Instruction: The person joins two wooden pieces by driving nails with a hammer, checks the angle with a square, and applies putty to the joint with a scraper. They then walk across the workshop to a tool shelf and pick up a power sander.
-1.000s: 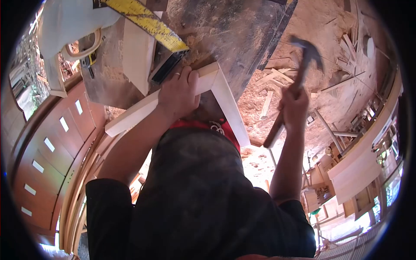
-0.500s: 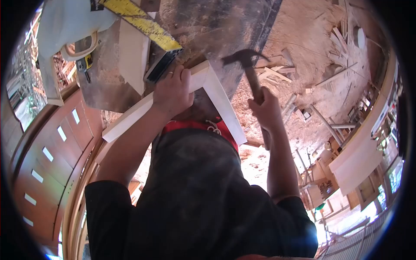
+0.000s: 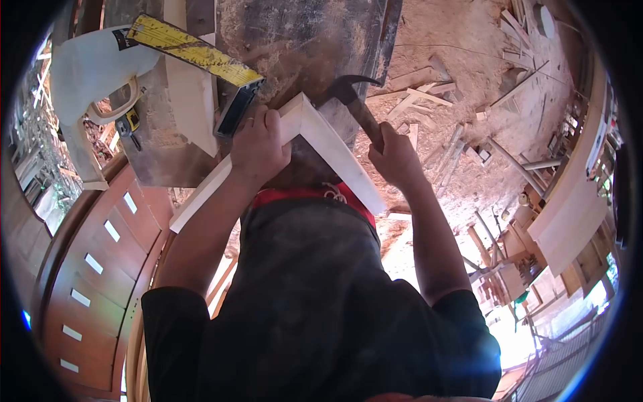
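Two pale wood strips meet at a corner, forming an L-shaped wooden frame (image 3: 340, 153) at the near edge of the dark worktable. My left hand (image 3: 258, 149) is closed over the left strip, a little below the corner. In my right hand (image 3: 396, 159) is a claw hammer (image 3: 365, 119), gripped by its handle. Its dark head is just right of the frame's corner, with the claw pointing right. Beyond my left hand lies a try square (image 3: 201, 55) with a worn yellow blade; its black stock reaches almost to my fingers.
A whitish plastic jug (image 3: 94, 74) stands at the left, with a yellow-black tape measure (image 3: 128, 122) beside it. A pale board (image 3: 189, 100) lies under the square on the worktable (image 3: 295, 40). Wood offcuts (image 3: 425, 97) litter the sawdust-covered ground. Brown panelled doors (image 3: 100, 275) are at the left.
My right hand has brought the hammer head left, closer to the frame's corner. My left hand keeps its hold on the strip. The whole view has shifted slightly.
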